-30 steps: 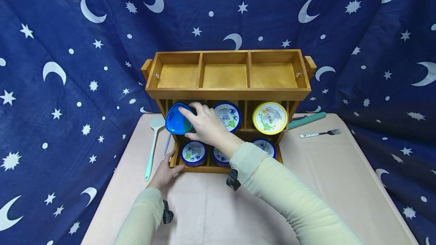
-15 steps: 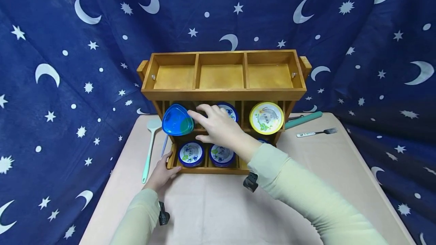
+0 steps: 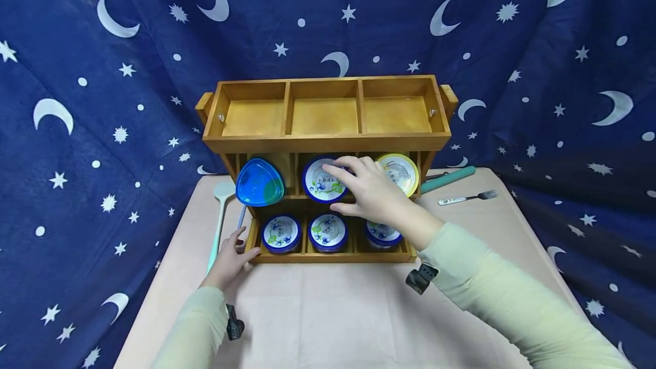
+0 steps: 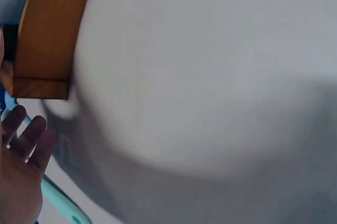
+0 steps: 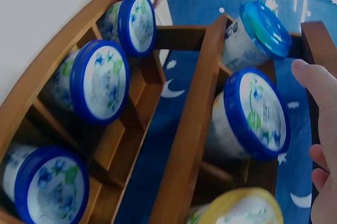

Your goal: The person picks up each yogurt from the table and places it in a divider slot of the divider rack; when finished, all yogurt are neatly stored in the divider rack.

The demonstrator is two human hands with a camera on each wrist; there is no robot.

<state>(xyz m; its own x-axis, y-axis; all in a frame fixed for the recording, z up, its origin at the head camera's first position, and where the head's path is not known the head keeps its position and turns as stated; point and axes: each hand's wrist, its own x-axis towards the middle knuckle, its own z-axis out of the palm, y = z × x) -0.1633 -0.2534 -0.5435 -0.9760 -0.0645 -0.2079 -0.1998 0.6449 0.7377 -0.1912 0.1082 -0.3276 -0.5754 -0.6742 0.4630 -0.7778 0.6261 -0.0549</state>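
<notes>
My right hand point(image 3: 376, 189) hovers at the middle tier of a wooden rack point(image 3: 328, 144), fingers spread and nothing between them. It overlaps the yellow-lidded tub point(image 3: 401, 169) and reaches toward the blue-rimmed tub point(image 3: 324, 180) in the middle compartment. A tub with a clear blue lid point(image 3: 259, 182) sits tilted in the left compartment. In the right wrist view, the thumb point(image 5: 318, 84) points toward that tub point(image 5: 266, 29). My left hand point(image 3: 228, 258) rests at the rack's lower left corner, thumb on the front edge. Its other fingers point(image 4: 31, 137) show relaxed below the wooden corner.
Three blue-rimmed tubs, including the middle one point(image 3: 328, 232), fill the lower tier. A spatula point(image 3: 220, 215) lies left of the rack. On the right lie a green-handled utensil point(image 3: 448, 179) and a fork point(image 3: 468, 197). A star-patterned cloth point(image 3: 328, 16) hangs behind.
My right hand has let go of the tub with the clear blue lid and moved right, uncovering the middle tub. The left hand keeps its place at the corner. The head view has shifted slightly.
</notes>
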